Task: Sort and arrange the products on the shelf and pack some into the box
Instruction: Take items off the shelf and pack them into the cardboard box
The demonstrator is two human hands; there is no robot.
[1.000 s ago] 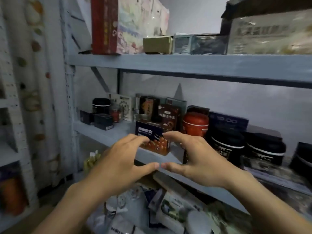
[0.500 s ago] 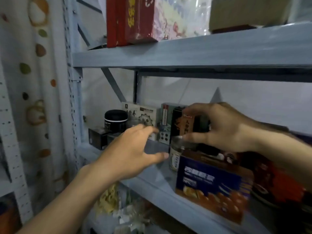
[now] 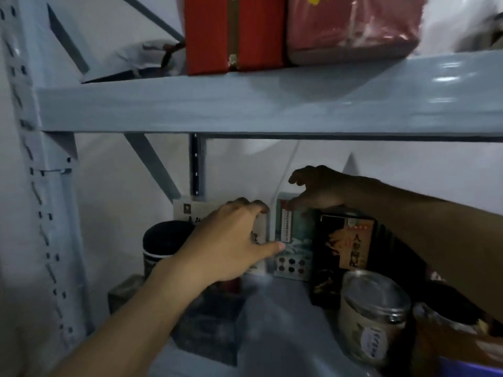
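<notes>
white box (image 3: 190, 210): left hand (image 3: 226, 248) grips edge; teal box (image 3: 296, 235): right hand (image 3: 324, 191) atop

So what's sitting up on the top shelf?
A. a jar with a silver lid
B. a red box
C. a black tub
B: the red box stands on the upper shelf, while the jar and the black tub are on the shelf below.
</notes>
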